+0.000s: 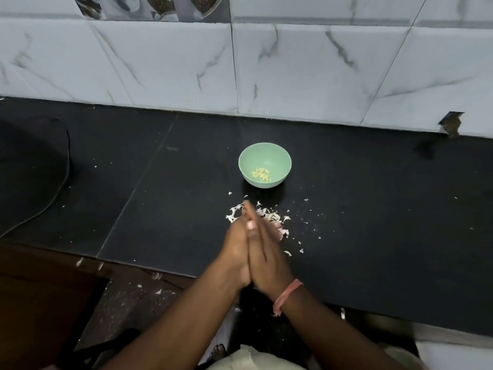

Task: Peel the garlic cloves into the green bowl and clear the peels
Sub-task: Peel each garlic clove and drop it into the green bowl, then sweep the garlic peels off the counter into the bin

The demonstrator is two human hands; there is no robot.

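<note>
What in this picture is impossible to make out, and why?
- Head view: whether anything lies between the left hand and right hand; the pressed palms hide it.
- The garlic cloves in the green bowl are too small to count.
- Part of the peels pile sits behind the fingers.
- The dark object at the left edge is cut off and unlit.

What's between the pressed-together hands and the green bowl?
Head view: a scatter of garlic peels lies around the fingertips on the black counter. Beyond it, a bare strip of counter runs up to the green bowl, with one or two stray flakes.
</note>
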